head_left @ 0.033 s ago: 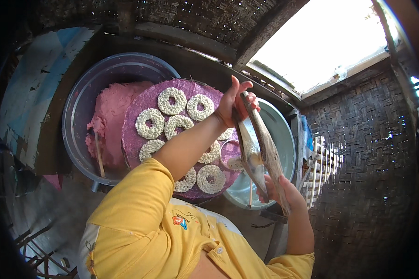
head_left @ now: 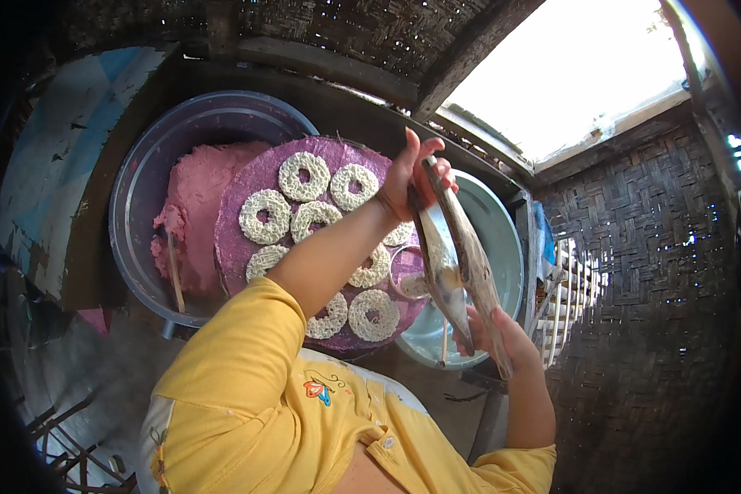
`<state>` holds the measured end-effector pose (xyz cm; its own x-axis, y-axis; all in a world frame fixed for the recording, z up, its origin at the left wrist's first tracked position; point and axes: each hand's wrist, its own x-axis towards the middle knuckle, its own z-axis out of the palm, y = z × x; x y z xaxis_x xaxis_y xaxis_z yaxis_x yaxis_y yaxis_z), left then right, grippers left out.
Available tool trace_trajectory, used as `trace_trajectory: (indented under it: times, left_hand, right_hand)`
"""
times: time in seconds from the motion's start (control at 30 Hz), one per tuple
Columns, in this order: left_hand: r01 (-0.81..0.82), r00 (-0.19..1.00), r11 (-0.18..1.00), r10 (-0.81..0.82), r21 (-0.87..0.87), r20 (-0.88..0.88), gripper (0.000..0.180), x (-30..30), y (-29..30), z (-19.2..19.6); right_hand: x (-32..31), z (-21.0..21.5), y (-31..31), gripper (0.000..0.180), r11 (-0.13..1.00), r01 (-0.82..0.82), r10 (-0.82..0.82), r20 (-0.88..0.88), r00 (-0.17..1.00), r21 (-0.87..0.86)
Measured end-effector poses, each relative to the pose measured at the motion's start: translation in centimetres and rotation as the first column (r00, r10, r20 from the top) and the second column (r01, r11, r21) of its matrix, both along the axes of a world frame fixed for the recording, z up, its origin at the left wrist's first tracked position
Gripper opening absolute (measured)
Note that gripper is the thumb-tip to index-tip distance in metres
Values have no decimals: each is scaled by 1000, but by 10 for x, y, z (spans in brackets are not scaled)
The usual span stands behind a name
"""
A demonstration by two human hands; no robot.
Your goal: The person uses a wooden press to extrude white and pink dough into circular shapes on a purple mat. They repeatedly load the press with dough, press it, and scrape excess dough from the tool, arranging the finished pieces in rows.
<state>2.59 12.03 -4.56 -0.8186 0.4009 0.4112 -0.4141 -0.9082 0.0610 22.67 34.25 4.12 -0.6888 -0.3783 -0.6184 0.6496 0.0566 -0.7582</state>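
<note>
My left hand (head_left: 416,185) is up top, fingers curled shut round the upper end of a long wooden press (head_left: 461,255), 2 narrow grey-brown slats lying side by side w/ a metal piece between them. Thumb sits on the near side, other fingers wrap the far side. My right hand (head_left: 502,333) grips the lower end of the same press, fingers closed around it from underneath; can't tell exactly how tight, since the wood hides most of them. The press runs slanted from upper left to lower right, held in the air above a pale green basin (head_left: 502,239), not touching it as far as I can see.

Just left of the basin lies a round purple tray (head_left: 247,247), resting on the rim of a big grey tub (head_left: 140,189). On the tray: approx 9 pale lacy dough rings (head_left: 303,175), set close together, some touching; my left forearm crosses over a few. Inside the tub, a mound of pink dough (head_left: 202,198) w/ a thin wooden stick (head_left: 175,276) standing in it near the front edge. My yellow shirt (head_left: 247,403) fills the bottom. Woven bamboo wall (head_left: 667,272) to the right, bright opening (head_left: 576,74) above it.
</note>
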Motion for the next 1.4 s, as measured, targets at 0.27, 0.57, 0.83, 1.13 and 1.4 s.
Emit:
trace_trajectory:
  times: [0.27, 0.57, 0.83, 1.13, 1.4]
  left_hand:
    - [-28, 1000, 999, 28, -46, 9, 55, -35, -26, 10]
    - [-15, 996, 1000, 17, -22, 89, 51, -23, 8, -1]
    - [1, 981, 991, 25, -134, 193, 53, 2, -14, -7]
    - [142, 915, 989, -145, -37, -375, 70, -22, -50, 91]
    - [-69, 906, 964, -47, -257, -420, 75, 53, -132, 147]
  right_hand:
    - [-42, -2, -24, 53, 980, 6, 34, -200, 979, 199]
    - [-32, 25, -11, 43, 890, 72, 10, -178, 984, 449]
    - [-11, 6, -20, 44, 952, 42, -2, -131, 991, 304]
    - [-1, 17, -63, 48, 914, 169, 70, -554, 830, 369]
    - [116, 26, -9, 69, 965, 213, -52, -690, 722, 150]
